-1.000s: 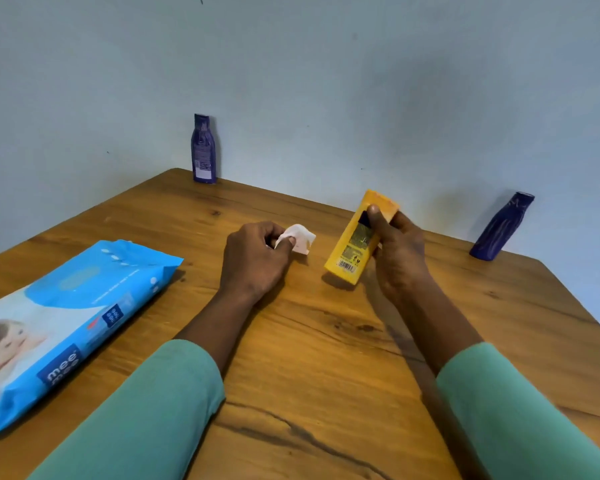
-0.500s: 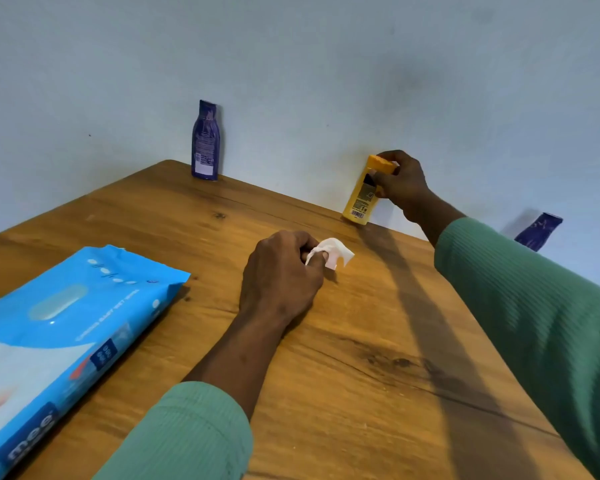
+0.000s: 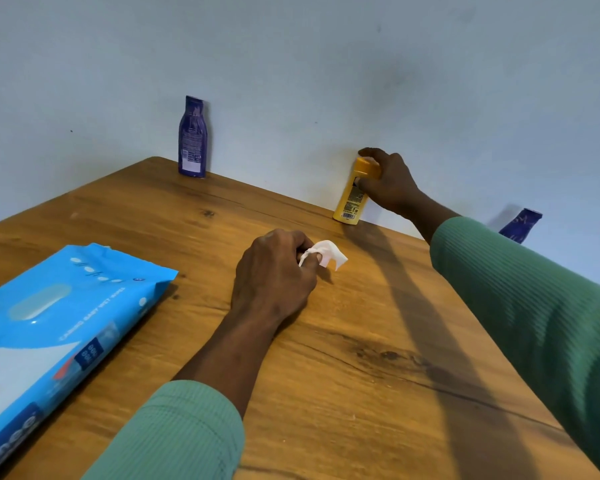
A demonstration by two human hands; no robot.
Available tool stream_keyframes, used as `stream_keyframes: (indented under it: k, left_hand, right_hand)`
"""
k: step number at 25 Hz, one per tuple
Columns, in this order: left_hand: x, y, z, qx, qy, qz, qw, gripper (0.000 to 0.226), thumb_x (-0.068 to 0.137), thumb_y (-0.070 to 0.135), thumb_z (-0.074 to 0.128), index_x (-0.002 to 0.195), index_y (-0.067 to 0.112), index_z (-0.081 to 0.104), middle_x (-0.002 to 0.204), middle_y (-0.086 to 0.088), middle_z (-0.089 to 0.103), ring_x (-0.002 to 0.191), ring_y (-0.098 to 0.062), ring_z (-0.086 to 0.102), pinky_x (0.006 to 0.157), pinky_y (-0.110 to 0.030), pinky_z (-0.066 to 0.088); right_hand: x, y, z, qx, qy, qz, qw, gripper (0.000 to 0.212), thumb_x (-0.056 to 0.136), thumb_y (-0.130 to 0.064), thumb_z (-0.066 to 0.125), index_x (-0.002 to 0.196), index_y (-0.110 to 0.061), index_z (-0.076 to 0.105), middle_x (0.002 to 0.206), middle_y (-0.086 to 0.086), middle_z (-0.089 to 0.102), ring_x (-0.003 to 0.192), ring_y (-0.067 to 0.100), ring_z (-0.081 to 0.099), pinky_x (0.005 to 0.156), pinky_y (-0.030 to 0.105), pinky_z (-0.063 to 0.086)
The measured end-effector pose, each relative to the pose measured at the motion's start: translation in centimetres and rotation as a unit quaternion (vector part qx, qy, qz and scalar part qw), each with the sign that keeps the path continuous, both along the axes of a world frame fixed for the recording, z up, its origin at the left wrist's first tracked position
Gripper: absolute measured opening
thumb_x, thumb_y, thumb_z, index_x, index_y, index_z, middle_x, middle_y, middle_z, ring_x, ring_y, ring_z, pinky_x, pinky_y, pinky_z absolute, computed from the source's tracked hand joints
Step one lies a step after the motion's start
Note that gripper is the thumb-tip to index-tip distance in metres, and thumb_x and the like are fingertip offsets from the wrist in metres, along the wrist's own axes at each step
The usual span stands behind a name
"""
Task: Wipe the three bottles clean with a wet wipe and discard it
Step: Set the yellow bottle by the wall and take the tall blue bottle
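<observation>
A yellow bottle (image 3: 352, 199) stands upright at the table's far edge against the wall, and my right hand (image 3: 388, 183) grips its upper part. My left hand (image 3: 274, 275) rests on the table middle, closed on a crumpled white wet wipe (image 3: 328, 256) that sticks out past the fingers. A purple bottle (image 3: 192, 137) stands upright at the far left corner. A second purple bottle (image 3: 520, 225) leans at the far right, partly hidden behind my right sleeve.
A blue pack of wet wipes (image 3: 54, 327) lies at the left of the wooden table (image 3: 343, 375). A pale wall runs right behind the table's far edge. My right arm casts a long shadow across the table.
My right hand carried the yellow bottle from the table middle to the far edge and stood it upright by the wall. My left hand kept the wipe and barely moved.
</observation>
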State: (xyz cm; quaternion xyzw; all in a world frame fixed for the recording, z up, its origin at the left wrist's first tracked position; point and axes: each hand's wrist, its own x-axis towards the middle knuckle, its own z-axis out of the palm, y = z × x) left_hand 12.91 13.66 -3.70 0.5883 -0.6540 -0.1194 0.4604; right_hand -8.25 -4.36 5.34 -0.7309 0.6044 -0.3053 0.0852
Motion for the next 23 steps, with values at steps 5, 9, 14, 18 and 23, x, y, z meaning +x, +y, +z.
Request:
stream_keyframes:
  k: [5,9,14,18,23]
  left_hand:
    - [-1.2,0.6,0.1,-0.054,-0.048,-0.062,0.995,0.022,0.096,0.035,0.072,0.114,0.023,0.076,0.104,0.002,0.071,0.087,-0.016,0.067,0.072,-0.038,0.06]
    - [-3.5,1.9,0.0,-0.065,-0.094,-0.147,0.982,0.021,0.096,0.034,0.068,0.114,0.027,0.075,0.1,0.007,0.066,0.085,-0.017,0.064,0.071,-0.039,0.056]
    - [-5.7,2.9,0.1,-0.058,-0.122,-0.197,0.971,0.027,0.096,0.035,0.068,0.122,0.03,0.072,0.105,0.012,0.063,0.088,-0.012,0.062,0.072,-0.031,0.053]
    - [-5.7,2.5,-0.5,-0.044,-0.122,-0.194,0.972,0.028,0.096,0.038,0.07,0.123,0.032,0.071,0.105,0.014,0.062,0.087,-0.009,0.059,0.07,-0.025,0.045]
    - [-5.6,2.0,-0.9,-0.045,-0.107,-0.195,0.974,0.023,0.096,0.037,0.069,0.118,0.032,0.072,0.102,0.014,0.063,0.086,-0.008,0.06,0.07,-0.026,0.049]
  right_hand:
    - [-1.3,5.8,-1.6,-0.13,-0.022,-0.038,0.991,0.061,0.095,-0.027,0.072,0.148,-0.021,0.042,0.141,0.012,0.045,0.12,0.023,0.055,0.095,0.033,0.052]
    - [-4.5,13.1,-6.9,-0.157,-0.203,-0.215,0.942,0.054,0.092,-0.024,0.074,0.138,-0.024,0.045,0.135,0.004,0.049,0.118,0.017,0.053,0.096,0.032,0.05]
    - [-12.1,12.7,-8.4,-0.063,-0.301,-0.444,0.842,0.075,0.085,-0.026,0.079,0.146,-0.021,0.036,0.147,0.014,0.042,0.134,0.034,0.045,0.114,0.052,0.041]
    - [-17.1,9.1,-7.9,0.009,-0.28,-0.472,0.836,0.108,0.075,-0.044,0.086,0.156,-0.015,0.021,0.153,0.021,0.041,0.141,0.042,0.041,0.115,0.056,0.039]
    - [-19.0,8.0,-8.1,-0.028,-0.344,-0.4,0.849,0.071,0.084,-0.036,0.081,0.143,-0.017,0.047,0.131,0.009,0.065,0.111,0.025,0.067,0.097,0.04,0.056]
